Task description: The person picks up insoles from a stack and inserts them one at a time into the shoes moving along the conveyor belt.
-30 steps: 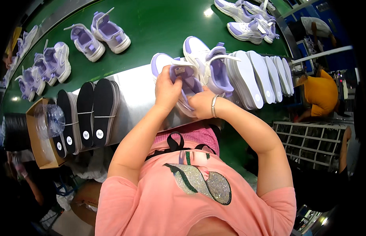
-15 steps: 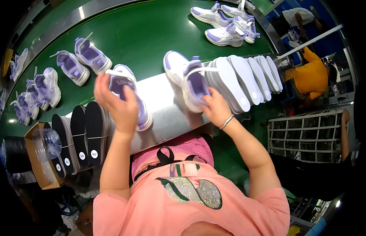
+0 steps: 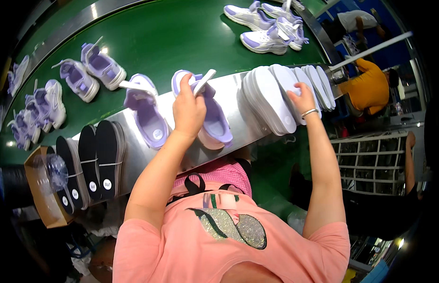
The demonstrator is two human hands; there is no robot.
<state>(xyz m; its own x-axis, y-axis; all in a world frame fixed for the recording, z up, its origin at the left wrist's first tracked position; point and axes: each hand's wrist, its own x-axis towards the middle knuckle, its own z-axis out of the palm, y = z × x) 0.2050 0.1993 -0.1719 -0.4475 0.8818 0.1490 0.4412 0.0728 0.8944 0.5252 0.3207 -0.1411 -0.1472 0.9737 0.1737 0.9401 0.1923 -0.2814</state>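
My left hand (image 3: 190,111) is closed on the side and tongue area of a white and lavender sneaker (image 3: 217,126), which lies with its heel toward me on the metal ledge (image 3: 182,158). To its left, a matching sneaker (image 3: 151,120) rests with a pale insole and round sticker visible inside. Over the stacks of white insoles (image 3: 265,101) at the right, my right hand (image 3: 304,101) hovers or touches lightly, thumb and forefinger apart, with no insole seen lifted in it. The left hand partly hides the held sneaker's toe.
Bundled black insoles (image 3: 108,158) stand at the left beside a cardboard box (image 3: 45,188) holding clear plastic. More sneakers sit on the green belt (image 3: 153,42), at the left and in a far-right group (image 3: 266,40). A person in orange (image 3: 368,92) and a wire rack (image 3: 365,160) are to the right.
My left hand has moved from the left sneaker to the right one. My right hand has let go of that sneaker's heel and gone right to the white insoles. That sneaker now sits farther left.
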